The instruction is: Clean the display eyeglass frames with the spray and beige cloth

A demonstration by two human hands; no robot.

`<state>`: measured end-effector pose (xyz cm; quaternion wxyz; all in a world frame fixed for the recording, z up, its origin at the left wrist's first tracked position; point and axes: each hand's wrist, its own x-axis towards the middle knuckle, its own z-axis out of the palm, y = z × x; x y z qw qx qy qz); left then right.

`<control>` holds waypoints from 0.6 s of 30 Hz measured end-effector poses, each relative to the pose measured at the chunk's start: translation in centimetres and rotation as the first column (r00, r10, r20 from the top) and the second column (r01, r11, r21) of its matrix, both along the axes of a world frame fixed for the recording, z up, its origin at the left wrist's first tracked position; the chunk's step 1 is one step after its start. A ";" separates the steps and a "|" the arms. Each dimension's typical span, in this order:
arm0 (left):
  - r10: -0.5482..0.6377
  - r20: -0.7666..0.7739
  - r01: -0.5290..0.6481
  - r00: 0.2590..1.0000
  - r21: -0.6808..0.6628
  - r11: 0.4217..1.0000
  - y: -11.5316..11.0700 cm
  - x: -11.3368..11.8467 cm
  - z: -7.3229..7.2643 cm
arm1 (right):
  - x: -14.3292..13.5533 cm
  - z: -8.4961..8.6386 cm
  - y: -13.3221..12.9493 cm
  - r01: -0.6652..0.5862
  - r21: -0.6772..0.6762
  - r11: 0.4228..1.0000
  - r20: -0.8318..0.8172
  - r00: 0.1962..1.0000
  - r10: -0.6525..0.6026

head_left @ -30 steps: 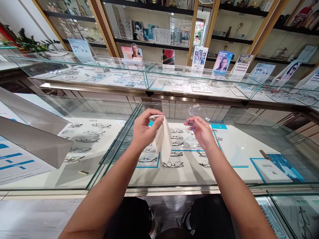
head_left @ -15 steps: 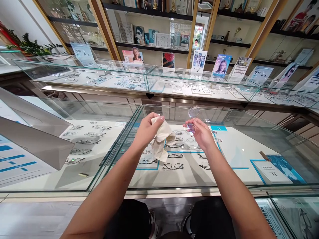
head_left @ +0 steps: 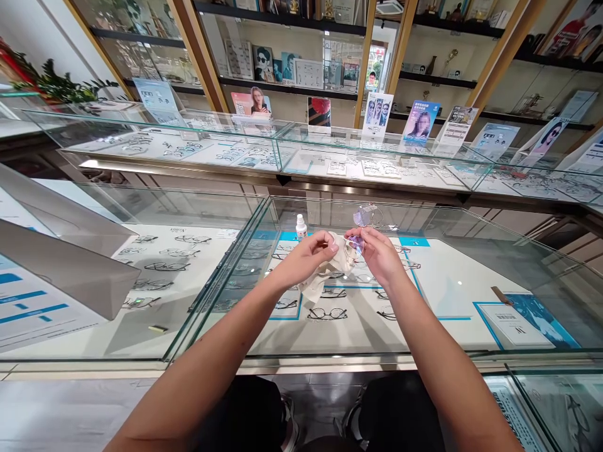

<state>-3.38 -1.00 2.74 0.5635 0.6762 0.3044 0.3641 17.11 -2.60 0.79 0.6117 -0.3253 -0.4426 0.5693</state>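
A cream cleaning cloth hangs from my left hand, whose fingers are pinched on it. My right hand grips a pair of round, thin-rimmed eyeglasses by the nearer lens, with the other lens standing up beyond the fingers. The cloth's upper edge reaches the near lens; whether it presses on the glass I cannot tell. Just behind my left hand a small white bottle stands upright on the glass counter.
Below my hands, several eyeglass frames lie inside the glass display case. A large folded card sign stands at the left. Further back runs a second glass case with upright leaflets on it.
My left hand has moved right with the cloth, up to the eyeglasses, uncovering the white bottle. The eyeglasses have shifted and turned slightly in my right hand.
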 end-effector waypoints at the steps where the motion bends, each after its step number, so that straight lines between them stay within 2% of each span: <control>1: -0.023 -0.003 0.023 1.000 0.018 1.000 -0.1 0.1 0.1 | 0.0 0.0 0.0 0.008 0.000 1.000 0.013 1.000 -0.008; 6: -0.066 -0.016 0.066 0.998 0.058 0.996 -0.5 0.3 0.2 | -0.1 0.0 0.0 0.012 0.002 1.000 -0.001 1.000 -0.012; 12: -0.084 -0.009 0.084 0.996 0.075 0.994 -0.5 0.7 -0.3 | -0.2 -0.1 -0.1 0.002 0.000 1.000 -0.007 1.000 -0.002; 18: 0.074 0.065 -0.086 0.995 0.192 0.978 -0.3 1.1 -1.2 | -0.8 -0.3 -0.2 -0.037 -0.006 0.999 0.012 0.999 0.037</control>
